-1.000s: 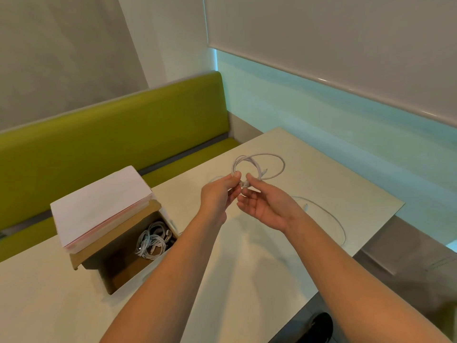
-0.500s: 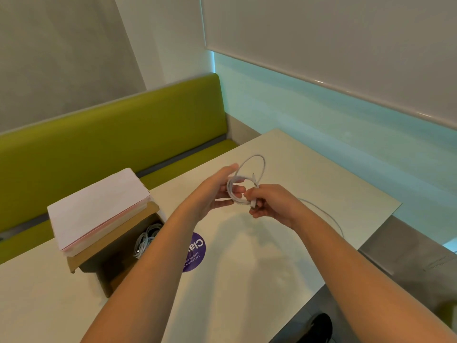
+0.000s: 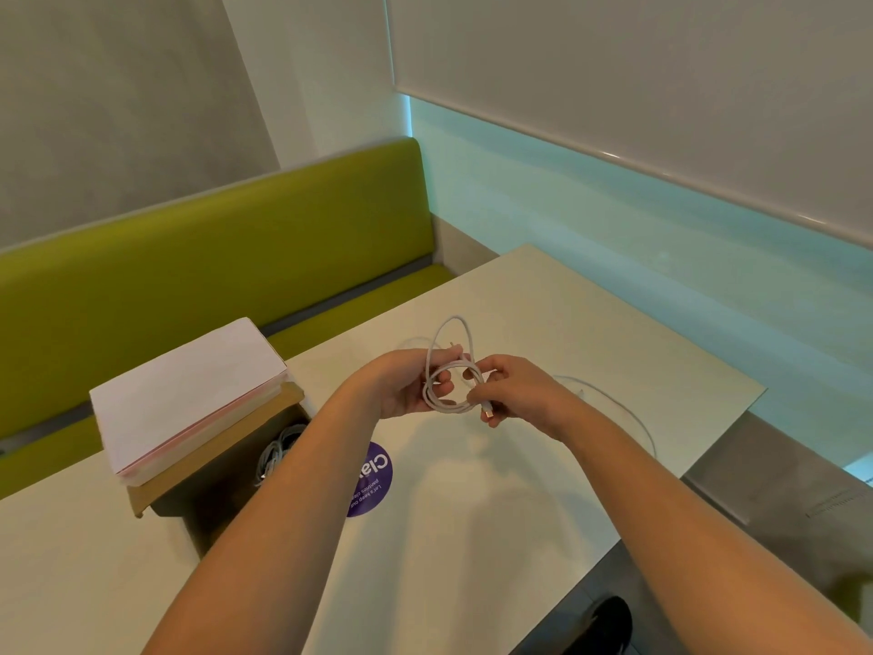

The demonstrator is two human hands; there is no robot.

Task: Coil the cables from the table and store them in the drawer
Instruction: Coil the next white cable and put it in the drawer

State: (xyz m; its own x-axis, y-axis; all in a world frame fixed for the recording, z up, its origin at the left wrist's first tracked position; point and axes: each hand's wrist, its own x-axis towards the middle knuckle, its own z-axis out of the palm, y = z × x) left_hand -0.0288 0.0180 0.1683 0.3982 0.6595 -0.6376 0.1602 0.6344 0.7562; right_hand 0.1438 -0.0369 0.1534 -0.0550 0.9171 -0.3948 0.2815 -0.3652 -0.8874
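**Coil tightened, both hands closing on it**

Since a second ago the wide loop has been drawn into a smaller bundle and the hands have come together. The white cable (image 3: 451, 385) hangs above the counter (image 3: 519, 489), at 12 o'clock from the purple sticker (image 3: 370, 479). The left hand (image 3: 406, 387) curls round the coil; the right hand (image 3: 515, 392) pinches its plug end. Best to tuck that end through firmly. The drawer (image 3: 264, 465), at 9 o'clock, holds other cables.

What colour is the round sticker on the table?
Purple with white lettering; the round sticker shows in the head view, partly hidden by the left forearm.
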